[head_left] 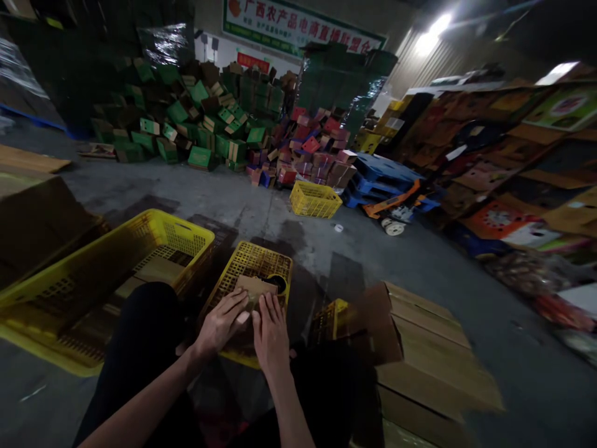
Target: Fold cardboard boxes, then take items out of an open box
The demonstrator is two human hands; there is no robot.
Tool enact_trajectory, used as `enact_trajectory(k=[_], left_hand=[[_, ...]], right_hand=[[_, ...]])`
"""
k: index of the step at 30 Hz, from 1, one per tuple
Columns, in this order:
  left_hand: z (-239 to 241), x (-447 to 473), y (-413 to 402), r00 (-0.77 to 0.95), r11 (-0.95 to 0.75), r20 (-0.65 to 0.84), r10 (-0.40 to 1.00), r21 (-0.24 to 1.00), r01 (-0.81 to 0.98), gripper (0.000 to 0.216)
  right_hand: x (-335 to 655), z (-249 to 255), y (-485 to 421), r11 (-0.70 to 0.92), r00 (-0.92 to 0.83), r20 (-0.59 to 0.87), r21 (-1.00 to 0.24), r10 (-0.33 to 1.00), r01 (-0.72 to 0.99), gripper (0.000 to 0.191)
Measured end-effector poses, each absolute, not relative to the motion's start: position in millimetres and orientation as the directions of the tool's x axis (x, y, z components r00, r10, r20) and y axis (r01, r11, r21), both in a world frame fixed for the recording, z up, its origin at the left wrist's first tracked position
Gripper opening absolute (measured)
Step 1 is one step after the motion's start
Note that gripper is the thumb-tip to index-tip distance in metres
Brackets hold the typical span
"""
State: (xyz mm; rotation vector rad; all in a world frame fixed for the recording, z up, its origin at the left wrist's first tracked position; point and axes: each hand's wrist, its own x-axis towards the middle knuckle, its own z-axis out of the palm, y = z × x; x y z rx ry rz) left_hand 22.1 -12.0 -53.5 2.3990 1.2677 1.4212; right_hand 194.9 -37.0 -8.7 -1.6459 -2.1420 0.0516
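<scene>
Small brown cardboard box (pixel 255 286), in the head view, lies on a yellow latticed plastic crate (pixel 247 258); the left hand (pixel 222 322) and right hand (pixel 270 326) rest outstretched against it, unclenched. A larger yellow plastic basket (pixel 193 235) stands left.

1. From 12 to 2 o'clock I could slip out over the far end of the yellow basket (pixel 242 258) to open floor (pixel 224 199); a second basket (pixel 316 200) stands well beyond, at 1.
2. A dark round item (pixel 278 283) sits just past my right hand (pixel 270 326) at 1, obstructing a low pass.
3. At 9 to 10, the large yellow crate's rim (pixel 189 231) bars my left hand (pixel 224 320); my left knee (pixel 152 317) crowds it at 8.
4. Cartons (pixel 433 336) block 3 to 4.
</scene>
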Motion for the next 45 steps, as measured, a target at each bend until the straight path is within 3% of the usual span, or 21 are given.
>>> enact_trajectory(k=[9, 17, 23, 45], left_hand=[[-50, 28, -16, 0.197, -0.595, 0.686, 0.7, 0.407, 0.693, 0.035], [-35, 40, -30, 0.307, -0.572, 0.592, 0.746, 0.332, 0.75, 0.046], [-24, 41, -28, 0.283, -0.519, 0.553, 0.784, 0.332, 0.788, 0.046], [-18, 48, -25, 0.261, -0.58, 0.645, 0.719, 0.349, 0.736, 0.038]], right_hand=[[190, -17, -72, 0.298, -0.179, 0.376, -0.286, 0.909, 0.911, 0.051], [191, -19, -70, 0.312, -0.194, 0.383, -0.274, 0.903, 0.91, 0.048], [192, -14, -82, 0.306, -0.198, 0.34, -0.303, 0.919, 0.902, 0.049], [201, -14, -32, 0.249, -0.148, 0.29, -0.35, 0.946, 0.903, 0.055]])
